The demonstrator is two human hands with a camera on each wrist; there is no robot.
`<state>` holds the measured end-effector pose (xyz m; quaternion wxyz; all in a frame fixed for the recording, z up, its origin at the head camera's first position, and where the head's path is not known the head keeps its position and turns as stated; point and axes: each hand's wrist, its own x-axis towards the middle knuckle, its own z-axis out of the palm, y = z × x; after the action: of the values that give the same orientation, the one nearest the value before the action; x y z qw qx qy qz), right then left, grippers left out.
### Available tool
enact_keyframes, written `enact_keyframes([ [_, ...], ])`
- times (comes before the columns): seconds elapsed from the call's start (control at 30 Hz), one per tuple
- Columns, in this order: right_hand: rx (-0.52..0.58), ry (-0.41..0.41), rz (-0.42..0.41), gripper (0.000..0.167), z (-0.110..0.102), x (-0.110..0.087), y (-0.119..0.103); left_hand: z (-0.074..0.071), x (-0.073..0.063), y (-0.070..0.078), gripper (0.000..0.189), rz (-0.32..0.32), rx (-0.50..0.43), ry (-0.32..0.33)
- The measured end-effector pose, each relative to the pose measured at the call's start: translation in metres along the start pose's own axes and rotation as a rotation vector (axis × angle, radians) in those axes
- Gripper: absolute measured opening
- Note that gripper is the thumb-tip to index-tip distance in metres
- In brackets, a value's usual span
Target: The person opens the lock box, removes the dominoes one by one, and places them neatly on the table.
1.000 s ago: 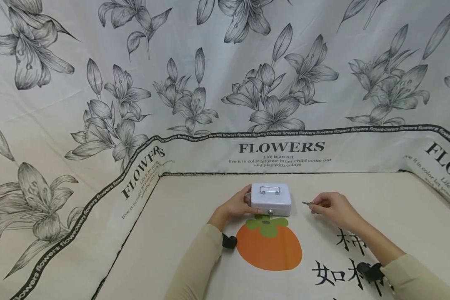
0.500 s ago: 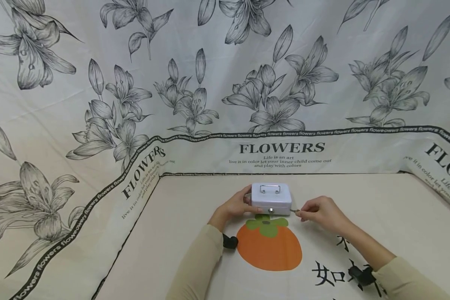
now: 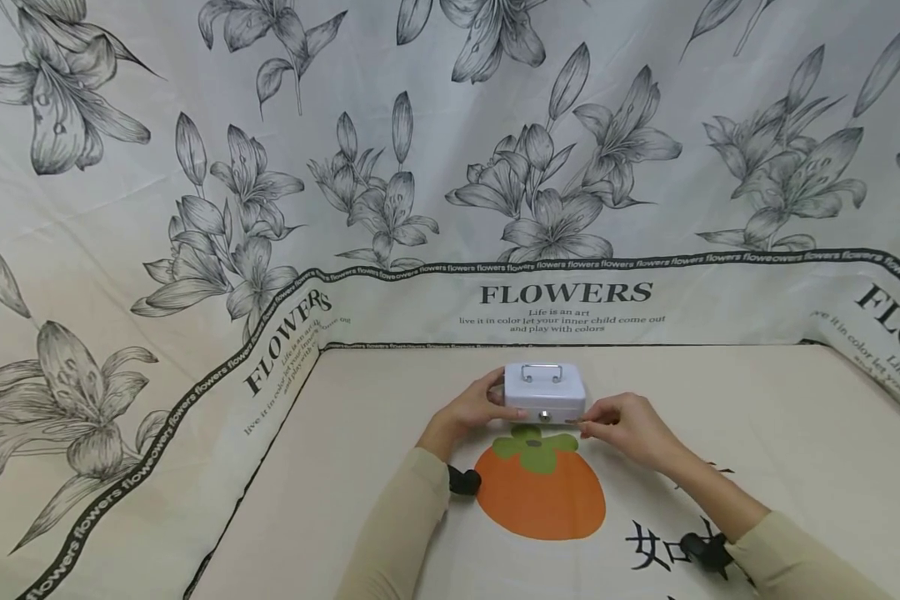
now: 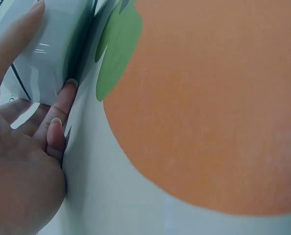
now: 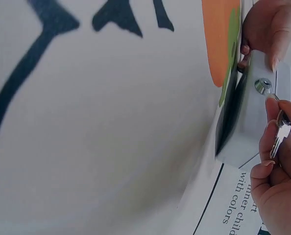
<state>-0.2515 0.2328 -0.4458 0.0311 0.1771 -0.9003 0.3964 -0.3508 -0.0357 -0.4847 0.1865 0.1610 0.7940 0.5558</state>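
A small white cash box with a wire handle on its lid stands at the middle of the table. Its round metal lock faces me. My left hand grips the box's left end, thumb across the front; in the left wrist view, other fingers reach its lower edge. At the right front corner, my right hand pinches a small key between thumb and forefinger. The key's tip points at the lock, close beside it, and a second key hangs below the fingers. The bow of the pinched key is hidden.
The cloth beneath bears a printed orange persimmon and black characters. Behind the box rises a flower-printed curtain. A dark wrist camera sits at my left wrist, another at my right.
My right hand has moved left with the keys, from apart on the right to the box's front corner. The left hand keeps its grip on the box.
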Motion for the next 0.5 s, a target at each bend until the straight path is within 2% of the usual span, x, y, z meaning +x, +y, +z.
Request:
enact_keyframes([
  [0.2, -0.007, 0.024, -0.03, 0.005, 0.007, 0.002, -0.005, 0.0, 0.001, -0.002, 0.094, -0.004, -0.063, 0.002],
  [0.5, -0.022, 0.019, -0.033, 0.01, 0.018, 0.008, -0.013, 0.002, 0.001, -0.001, 0.094, -0.015, -0.082, 0.023],
])
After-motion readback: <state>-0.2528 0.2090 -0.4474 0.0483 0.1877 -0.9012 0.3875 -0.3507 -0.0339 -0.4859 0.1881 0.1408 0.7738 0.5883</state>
